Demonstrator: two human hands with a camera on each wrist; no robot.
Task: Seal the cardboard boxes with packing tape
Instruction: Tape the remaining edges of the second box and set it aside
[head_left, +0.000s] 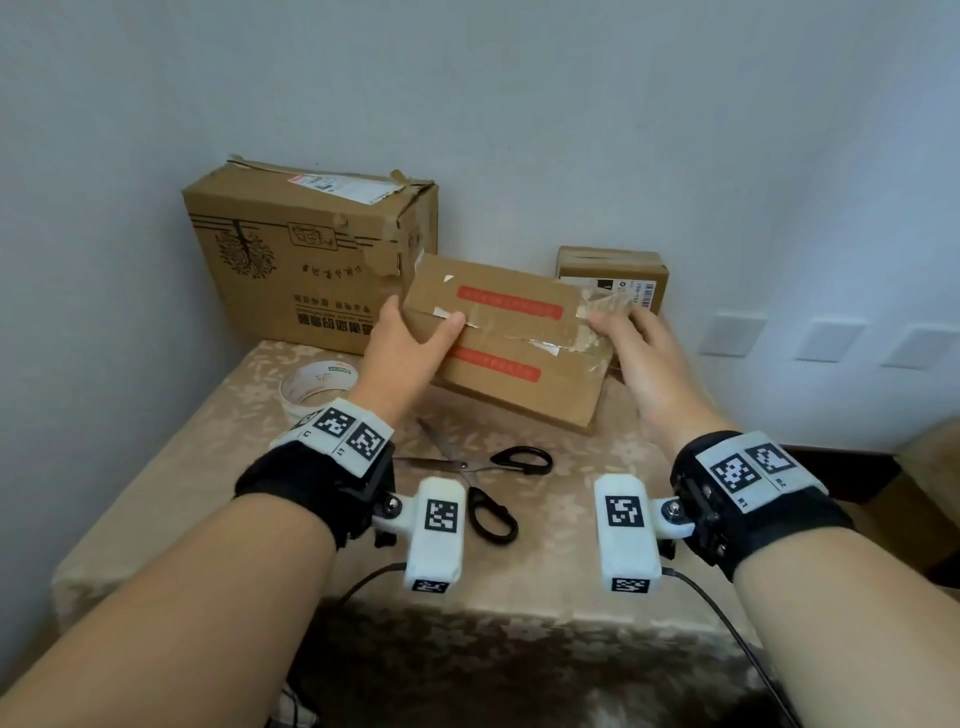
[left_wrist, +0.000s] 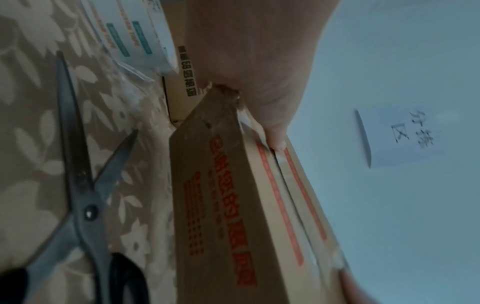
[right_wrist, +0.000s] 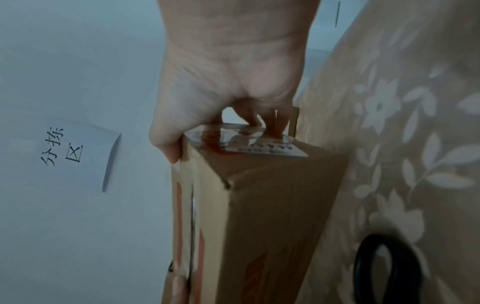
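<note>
A flat cardboard box (head_left: 511, 343) with red stripes is held tilted above the table, its top seam facing me. My left hand (head_left: 410, 338) grips its left end, thumb lying over the seam (left_wrist: 278, 144). My right hand (head_left: 631, 343) grips the right end (right_wrist: 244, 144), thumb on top and fingers curled round the end face. The same box fills the left wrist view (left_wrist: 233, 205) and the right wrist view (right_wrist: 259, 216). A roll of packing tape (head_left: 318, 384) lies on the table to the left, near my left wrist (left_wrist: 135, 37).
Black-handled scissors (head_left: 478, 478) lie open on the floral tablecloth (head_left: 545, 587) under the held box. A large cardboard box (head_left: 306, 254) stands at the back left against the wall, a small box (head_left: 613, 275) at the back right. Cables hang off the table's front.
</note>
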